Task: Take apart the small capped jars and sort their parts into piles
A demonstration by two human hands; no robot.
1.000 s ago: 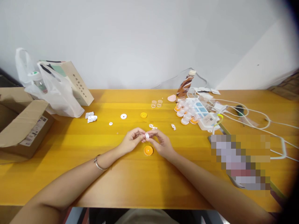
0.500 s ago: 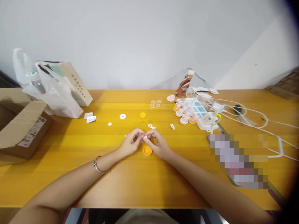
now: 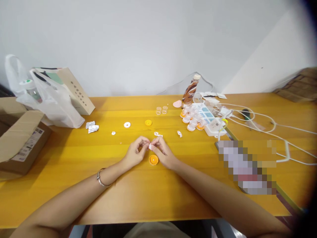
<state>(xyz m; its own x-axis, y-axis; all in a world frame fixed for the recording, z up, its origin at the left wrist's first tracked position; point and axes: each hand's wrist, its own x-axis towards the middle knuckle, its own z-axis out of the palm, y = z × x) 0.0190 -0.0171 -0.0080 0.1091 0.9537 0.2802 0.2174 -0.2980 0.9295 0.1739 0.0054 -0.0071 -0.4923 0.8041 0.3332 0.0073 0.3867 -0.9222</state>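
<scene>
Between the fingertips of my two hands is a small white plastic piece (image 3: 150, 146), its exact kind too small to tell. My left hand (image 3: 135, 151) pinches it from the left. My right hand (image 3: 164, 152) pinches it from the right, fingers bent. Just below them an orange round cap (image 3: 154, 160) lies on the table with a small white spot at its centre. Beyond the fingers are white openwork pieces (image 3: 157, 134), and another white openwork piece (image 3: 179, 134) lies to the right. A yellow disc (image 3: 148, 123) and a white disc (image 3: 127, 125) lie farther back.
Two clear cups (image 3: 158, 110) stand at the back. Clear-and-orange containers (image 3: 192, 125) cluster beside a white power strip (image 3: 215, 127), a drink bottle (image 3: 191, 90) and loose cables (image 3: 259, 115). Foil pieces (image 3: 93, 129), a plastic bag (image 3: 59, 109) and a cardboard box (image 3: 22, 142) occupy the left.
The view has shifted slightly, moving most things a little left in the picture. The white piece shows more between my fingertips. Both hands keep their pinch.
</scene>
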